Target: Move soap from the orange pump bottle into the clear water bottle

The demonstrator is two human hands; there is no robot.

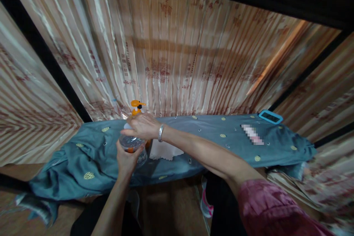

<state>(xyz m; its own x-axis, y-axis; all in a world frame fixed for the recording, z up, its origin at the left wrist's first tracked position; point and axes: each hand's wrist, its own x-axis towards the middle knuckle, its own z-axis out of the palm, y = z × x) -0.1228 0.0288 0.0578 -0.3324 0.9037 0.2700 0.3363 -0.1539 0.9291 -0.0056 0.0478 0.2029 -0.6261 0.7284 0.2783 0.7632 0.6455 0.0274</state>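
Observation:
My left hand (128, 156) is wrapped round the near side of a clear bottle (132, 141) with an orange mark on it. Over the bottle's top, my right hand (143, 125), with a silver bracelet at the wrist, has its fingers closed at a whitish cap (127, 127). Behind the hands rises an orange pump top (136, 104), its lower part mostly hidden. A white cloth or paper (166, 150) with a ragged edge lies just right of the bottle, partly under my right wrist.
A grey-green patterned cloth (210, 136) covers the narrow table. At its right end are a blue-framed device (270, 117) and a small blurred-out item (252, 134). Striped curtains (177, 62) hang behind, between dark poles (49, 55).

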